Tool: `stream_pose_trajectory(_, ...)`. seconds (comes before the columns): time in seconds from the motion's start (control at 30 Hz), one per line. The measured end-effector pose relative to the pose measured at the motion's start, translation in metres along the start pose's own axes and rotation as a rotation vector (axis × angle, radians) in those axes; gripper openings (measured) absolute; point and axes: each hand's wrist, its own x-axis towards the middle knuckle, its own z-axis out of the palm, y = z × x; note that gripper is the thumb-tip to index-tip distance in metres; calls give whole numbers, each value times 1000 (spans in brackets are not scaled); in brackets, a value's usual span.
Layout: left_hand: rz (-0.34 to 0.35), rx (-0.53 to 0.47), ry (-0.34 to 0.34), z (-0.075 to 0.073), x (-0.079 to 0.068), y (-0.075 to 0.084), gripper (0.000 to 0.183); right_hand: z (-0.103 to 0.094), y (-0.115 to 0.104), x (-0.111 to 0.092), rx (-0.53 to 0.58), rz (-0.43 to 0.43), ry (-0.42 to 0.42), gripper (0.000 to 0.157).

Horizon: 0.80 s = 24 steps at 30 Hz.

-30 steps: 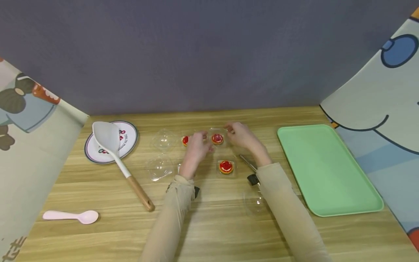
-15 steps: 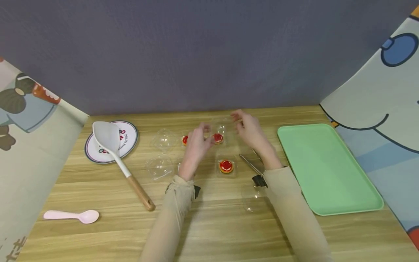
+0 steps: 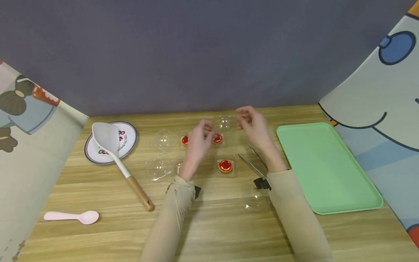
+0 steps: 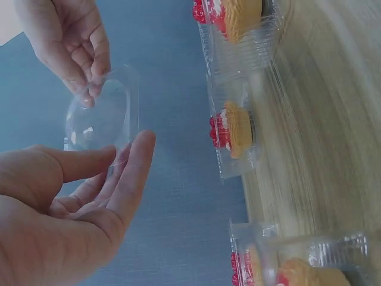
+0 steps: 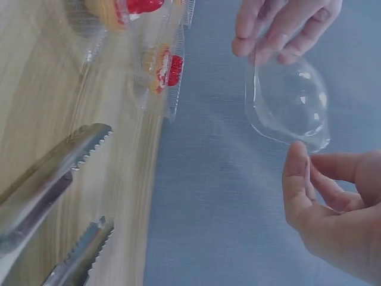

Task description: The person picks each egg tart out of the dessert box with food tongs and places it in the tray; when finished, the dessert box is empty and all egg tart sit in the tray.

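Clear lid (image 5: 290, 98) held up between both hands, raised off the tabletop (image 3: 212, 229).
Left hand (image 3: 198, 141) pinches one edge, right hand (image 3: 256, 128) the opposite side, presumably to steady the thin plastic without denting it. Red-topped tarts (image 3: 225, 166) rest nearby in clear bases (image 3: 232, 174), likely for cleanliness; tongs (image 3: 251, 166) lie spread near the right hand, apparently set aside.

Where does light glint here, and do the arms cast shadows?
Right wrist view: bright spots on the clear lid between the left hand and right hand; left wrist view: white glints there too; head view: soft shadows on the table beside each sleeve.
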Motion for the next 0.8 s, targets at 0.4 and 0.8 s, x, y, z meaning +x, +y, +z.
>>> stream_pose_trajectory(0.4, 163, 99, 25, 8, 0, -5, 7, -11, 12, -10, 38, 53, -109, 28)
stream_pose_trajectory(0.8, 145, 49, -42, 22, 0, -2, 22, -27, 25, -21, 95, 100, -81, 29)
